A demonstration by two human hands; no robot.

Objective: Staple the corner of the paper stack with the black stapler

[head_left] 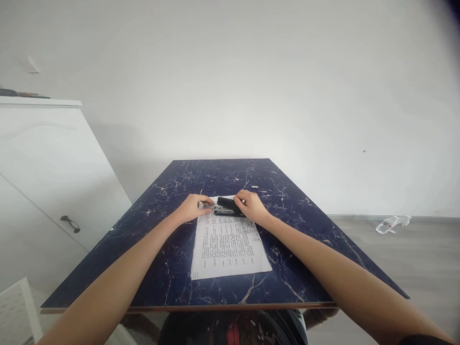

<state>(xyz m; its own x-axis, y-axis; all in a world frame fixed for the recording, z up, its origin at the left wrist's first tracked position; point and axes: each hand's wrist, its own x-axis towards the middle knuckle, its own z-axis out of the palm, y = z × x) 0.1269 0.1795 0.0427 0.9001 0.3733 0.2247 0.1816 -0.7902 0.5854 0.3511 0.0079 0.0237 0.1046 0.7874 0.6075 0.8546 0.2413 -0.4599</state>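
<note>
A black stapler (226, 206) lies across the upper part of the printed paper sheets (230, 244), its top arm tilted up from the base. My right hand (251, 205) is closed around the stapler's rear end at the right. At its front end, my left hand (192, 209) has thumb and fingers curled together around a small shiny piece, too small to make out. That piece sits in line with the stapler's metal rail, and I cannot tell whether the two are joined.
The dark blue marbled table (223, 292) stands near a white wall. A small pale grey block (254, 187) lies on it beyond my right hand. On the left is a white cabinet (43, 163) with a dark handle. Clear plastic packaging (390, 224) lies on the floor at right.
</note>
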